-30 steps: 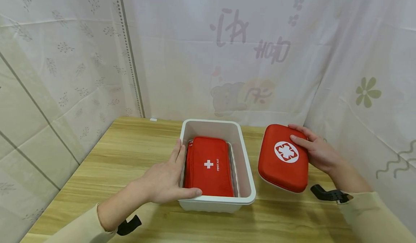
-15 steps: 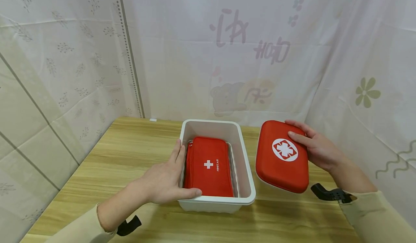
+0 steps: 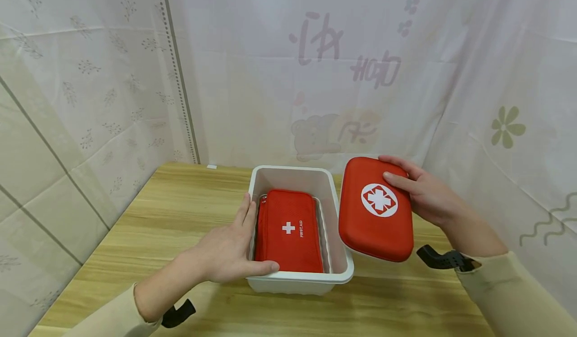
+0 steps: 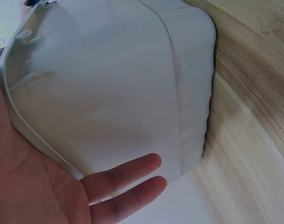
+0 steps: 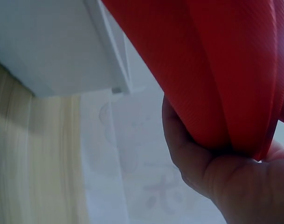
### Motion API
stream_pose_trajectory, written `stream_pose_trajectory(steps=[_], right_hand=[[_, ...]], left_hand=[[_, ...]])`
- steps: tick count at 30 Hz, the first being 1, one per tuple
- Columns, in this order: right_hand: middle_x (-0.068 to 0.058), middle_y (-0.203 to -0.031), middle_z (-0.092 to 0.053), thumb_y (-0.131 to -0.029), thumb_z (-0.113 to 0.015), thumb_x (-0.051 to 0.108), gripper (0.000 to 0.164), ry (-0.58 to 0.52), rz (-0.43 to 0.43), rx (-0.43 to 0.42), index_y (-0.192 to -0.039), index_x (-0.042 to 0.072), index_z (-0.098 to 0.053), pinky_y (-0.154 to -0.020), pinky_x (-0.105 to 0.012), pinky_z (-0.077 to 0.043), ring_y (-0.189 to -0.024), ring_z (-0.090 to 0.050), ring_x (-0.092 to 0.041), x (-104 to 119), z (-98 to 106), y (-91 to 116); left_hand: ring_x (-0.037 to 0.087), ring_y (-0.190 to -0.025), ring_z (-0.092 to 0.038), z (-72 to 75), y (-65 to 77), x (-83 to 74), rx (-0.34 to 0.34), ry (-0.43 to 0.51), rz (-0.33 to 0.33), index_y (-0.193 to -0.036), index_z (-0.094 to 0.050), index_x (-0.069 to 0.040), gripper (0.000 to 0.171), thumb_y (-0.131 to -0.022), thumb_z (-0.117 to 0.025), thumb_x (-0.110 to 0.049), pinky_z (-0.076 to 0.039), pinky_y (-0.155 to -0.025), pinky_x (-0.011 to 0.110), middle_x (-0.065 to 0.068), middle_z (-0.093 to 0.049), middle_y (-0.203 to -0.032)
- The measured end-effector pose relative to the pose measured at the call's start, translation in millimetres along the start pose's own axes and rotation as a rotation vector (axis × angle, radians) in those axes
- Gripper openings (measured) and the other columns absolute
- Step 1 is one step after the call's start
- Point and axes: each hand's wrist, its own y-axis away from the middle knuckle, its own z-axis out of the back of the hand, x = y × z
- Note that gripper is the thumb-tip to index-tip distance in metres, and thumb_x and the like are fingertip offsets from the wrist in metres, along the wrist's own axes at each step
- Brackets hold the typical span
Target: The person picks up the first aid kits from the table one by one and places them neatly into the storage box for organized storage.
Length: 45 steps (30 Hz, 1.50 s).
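Observation:
My right hand grips a red hard first-aid case with a white cross emblem by its far right corner. Thumb on top, fingers beneath, the hand holds the case tilted above the table, overlapping the right rim of a white plastic bin in the head view. Along the bin's near left corner rests my left hand, its thumb over the front rim. Two straight fingers lie along the outer wall in the left wrist view. Inside the bin lies a red zipped first-aid pouch with a white cross.
A wood-grain table carries the bin. Patterned pale curtains hang behind it and on both sides. At the table's back edge is a small white piece. Black straps sit at both wrists.
My right hand has carried the red case left and slightly upward, from beside the bin to overlapping its right rim. My left hand, the bin and the pouch stay put.

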Motion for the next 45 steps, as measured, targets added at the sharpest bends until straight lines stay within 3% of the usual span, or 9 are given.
stream_pose_trajectory(steps=[12,21,34,39,45], right_hand=[[-0.004,-0.133,-0.066,-0.115,-0.058,0.018,0.046,0.005,0.013,0.019,-0.158,0.024,-0.044,-0.085,-0.033,-0.065,-0.102,-0.075,-0.016,29.2,-38.3,-18.5],[-0.008,-0.138,-0.062,-0.114,-0.062,0.019,0.048,0.02,0.018,0.043,-0.158,0.022,-0.045,-0.087,-0.032,-0.064,-0.105,-0.074,-0.017,46.0,-72.8,-40.0],[-0.009,-0.143,-0.06,-0.114,-0.059,0.015,0.047,0.024,-0.005,0.119,-0.159,0.02,-0.045,-0.088,-0.034,-0.064,-0.106,-0.073,-0.02,40.7,-111.2,-73.9],[-0.013,-0.146,-0.058,-0.113,-0.058,0.013,0.051,0.076,-0.017,0.159,-0.162,0.014,-0.045,-0.091,-0.035,-0.063,-0.109,-0.072,-0.022,36.5,-130.1,-83.6],[-0.015,-0.148,-0.06,-0.113,-0.06,0.015,0.05,0.166,-0.088,0.158,-0.162,0.016,-0.049,-0.091,-0.037,-0.064,-0.111,-0.072,-0.025,26.6,-146.6,-91.6]], left_hand=[[0.029,-0.098,-0.078,-1.6,1.3,2.1,-0.009,-0.001,-0.008,-0.176,-0.003,0.0,0.142,-0.084,-0.063,-0.091,-0.061,-0.081,0.039,0.018,0.005,-0.186],[0.017,-0.077,-0.071,-0.4,1.6,3.3,0.003,0.003,0.0,-0.176,-0.001,-0.002,0.143,-0.084,-0.063,-0.092,-0.055,-0.07,0.033,0.015,0.008,-0.186],[0.021,-0.085,-0.075,-0.2,1.5,3.3,-0.003,0.006,-0.011,-0.176,-0.001,-0.001,0.144,-0.084,-0.063,-0.092,-0.057,-0.073,0.034,0.017,0.008,-0.186],[0.025,-0.091,-0.077,0.0,1.8,3.3,-0.007,0.015,-0.007,-0.176,-0.001,-0.001,0.144,-0.084,-0.065,-0.091,-0.061,-0.08,0.039,0.017,0.008,-0.186],[0.029,-0.095,-0.078,0.0,1.2,1.9,-0.011,0.02,-0.007,-0.175,-0.004,0.001,0.142,-0.085,-0.068,-0.087,-0.062,-0.083,0.042,0.018,0.005,-0.186]])
